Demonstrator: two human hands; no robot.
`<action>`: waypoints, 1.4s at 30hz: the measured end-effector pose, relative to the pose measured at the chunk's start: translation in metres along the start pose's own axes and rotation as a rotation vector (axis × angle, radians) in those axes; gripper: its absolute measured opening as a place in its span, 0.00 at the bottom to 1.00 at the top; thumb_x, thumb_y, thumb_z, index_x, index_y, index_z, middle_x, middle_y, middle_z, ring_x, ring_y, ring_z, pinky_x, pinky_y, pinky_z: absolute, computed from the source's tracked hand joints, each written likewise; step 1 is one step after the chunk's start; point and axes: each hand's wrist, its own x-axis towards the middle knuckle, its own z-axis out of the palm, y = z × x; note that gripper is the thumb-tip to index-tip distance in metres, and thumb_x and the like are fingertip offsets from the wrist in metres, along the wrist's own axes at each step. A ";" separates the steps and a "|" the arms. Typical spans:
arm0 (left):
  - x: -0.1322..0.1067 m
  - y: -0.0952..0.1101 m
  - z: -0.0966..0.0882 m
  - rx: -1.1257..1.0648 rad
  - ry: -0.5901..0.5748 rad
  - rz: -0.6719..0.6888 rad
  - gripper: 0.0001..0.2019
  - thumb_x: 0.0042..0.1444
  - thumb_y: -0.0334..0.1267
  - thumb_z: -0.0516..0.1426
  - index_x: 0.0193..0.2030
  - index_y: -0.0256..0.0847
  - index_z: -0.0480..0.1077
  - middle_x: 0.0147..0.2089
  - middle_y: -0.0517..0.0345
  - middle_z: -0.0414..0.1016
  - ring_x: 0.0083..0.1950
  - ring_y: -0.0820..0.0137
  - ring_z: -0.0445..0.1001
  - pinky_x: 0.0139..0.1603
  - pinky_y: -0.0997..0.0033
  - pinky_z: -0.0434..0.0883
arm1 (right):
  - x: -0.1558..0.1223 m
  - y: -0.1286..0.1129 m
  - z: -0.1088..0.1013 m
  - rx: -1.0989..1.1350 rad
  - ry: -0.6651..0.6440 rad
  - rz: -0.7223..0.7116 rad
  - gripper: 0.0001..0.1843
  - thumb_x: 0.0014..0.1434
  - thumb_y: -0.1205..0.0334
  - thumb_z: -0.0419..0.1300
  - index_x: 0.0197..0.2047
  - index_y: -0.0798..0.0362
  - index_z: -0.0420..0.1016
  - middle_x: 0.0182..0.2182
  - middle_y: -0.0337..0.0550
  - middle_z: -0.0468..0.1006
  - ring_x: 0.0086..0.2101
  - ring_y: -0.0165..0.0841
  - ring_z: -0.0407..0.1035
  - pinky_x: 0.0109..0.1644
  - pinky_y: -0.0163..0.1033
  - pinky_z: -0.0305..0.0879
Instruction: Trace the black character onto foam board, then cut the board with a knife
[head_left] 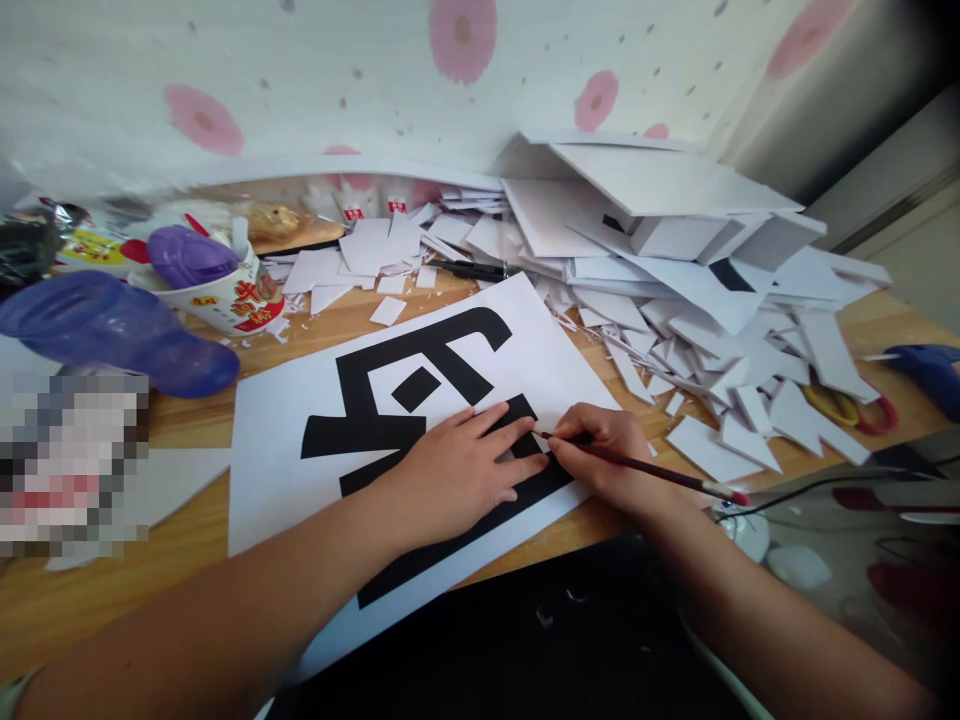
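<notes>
A white sheet of paper [277, 420] lies on the wooden table, printed with a large bold black character [367, 435]. My left hand [454, 475] rests flat on it with the fingers spread over the lower black strokes. A dark red pencil [660, 466] is held between the thumb and fingers of my right hand [604, 450], at the paper's right side. Its tip is beside my left fingertips, at the edge of a black stroke. The pink eraser end points to the right.
White board offcuts [705, 370] and larger boards [660, 180] pile up at the back right. A black craft knife [472, 270] lies behind the paper. Scissors [885, 415] sit at right. A paper cup [225, 300] and a blue translucent object [120, 320] stand at left.
</notes>
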 end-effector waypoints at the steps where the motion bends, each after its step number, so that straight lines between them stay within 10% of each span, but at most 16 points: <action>1: 0.000 0.000 0.000 -0.002 -0.002 0.003 0.24 0.63 0.48 0.51 0.65 0.56 0.56 0.70 0.57 0.54 0.70 0.51 0.49 0.65 0.47 0.56 | -0.001 0.001 0.000 0.003 -0.003 -0.006 0.05 0.48 0.64 0.57 0.23 0.53 0.72 0.21 0.40 0.75 0.23 0.30 0.65 0.26 0.34 0.58; 42: -0.003 -0.001 0.001 0.017 0.012 0.004 0.29 0.61 0.51 0.53 0.67 0.49 0.53 0.70 0.63 0.54 0.72 0.56 0.44 0.67 0.54 0.51 | -0.012 0.013 -0.009 0.142 0.025 -0.075 0.05 0.48 0.66 0.60 0.22 0.53 0.71 0.22 0.39 0.75 0.24 0.31 0.67 0.28 0.35 0.61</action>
